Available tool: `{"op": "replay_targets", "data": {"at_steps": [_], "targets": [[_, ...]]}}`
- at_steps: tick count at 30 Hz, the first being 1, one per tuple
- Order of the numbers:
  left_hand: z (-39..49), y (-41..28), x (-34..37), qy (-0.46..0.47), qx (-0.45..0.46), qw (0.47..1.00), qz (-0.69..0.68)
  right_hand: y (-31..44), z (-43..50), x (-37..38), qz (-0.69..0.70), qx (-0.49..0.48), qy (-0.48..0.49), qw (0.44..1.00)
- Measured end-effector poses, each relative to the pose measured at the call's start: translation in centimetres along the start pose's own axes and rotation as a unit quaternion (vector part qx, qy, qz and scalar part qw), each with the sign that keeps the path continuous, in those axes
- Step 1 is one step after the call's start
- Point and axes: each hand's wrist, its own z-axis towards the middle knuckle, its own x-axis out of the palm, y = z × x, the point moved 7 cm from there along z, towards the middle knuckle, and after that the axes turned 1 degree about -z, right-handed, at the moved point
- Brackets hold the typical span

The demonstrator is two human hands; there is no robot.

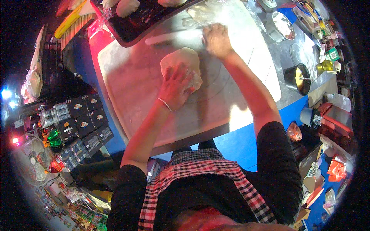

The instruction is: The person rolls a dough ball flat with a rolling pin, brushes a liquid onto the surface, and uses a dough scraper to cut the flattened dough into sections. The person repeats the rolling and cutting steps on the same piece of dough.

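A flattened round of dough (183, 57) lies on a large pale work board (130, 95). My left hand (177, 82) rests on the lower part of the dough with its fingers spread; it does not grip it. Up and to the right, my right hand (216, 39) is at the right end of a pale rolling pin (176, 37), which lies across the board beyond the dough. Its fingers are curled over that end, and glare hides how firmly they hold it. Crumpled clear plastic (199, 16) lies just beyond the pin.
A dark tray (130, 31) with several dough pieces (128, 8) overlaps the board's far left edge. On the metal table to the right stand a metal bowl (279, 26), a black pot of yellow liquid (299, 79) with a utensil in it, and a bottle of yellow liquid (326, 66).
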Motion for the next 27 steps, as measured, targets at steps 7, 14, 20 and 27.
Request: {"op": "replay_targets", "data": {"at_steps": [7, 14, 20, 27], "targets": [[0.4, 13.2, 1.4, -0.161, -0.289, 0.904, -0.269, 2.1, -8.2, -3.0, 0.266, 0.157, 0.084, 0.947], [4.2, 13.2, -0.6, 0.049, -0.393, 0.915, 0.071, 7.7, -13.4, -6.0, 0.414, 0.278, 0.090, 0.862], [5.0, 11.4, -1.5, 0.103, -0.324, 0.930, -0.143, 7.6, -13.3, -4.6, 0.466, 0.314, 0.116, 0.819], [0.2, 10.6, -2.2, 0.037, -0.379, 0.912, -0.153, 8.6, -13.4, -6.1, 0.507, 0.318, 0.025, 0.800]]}}
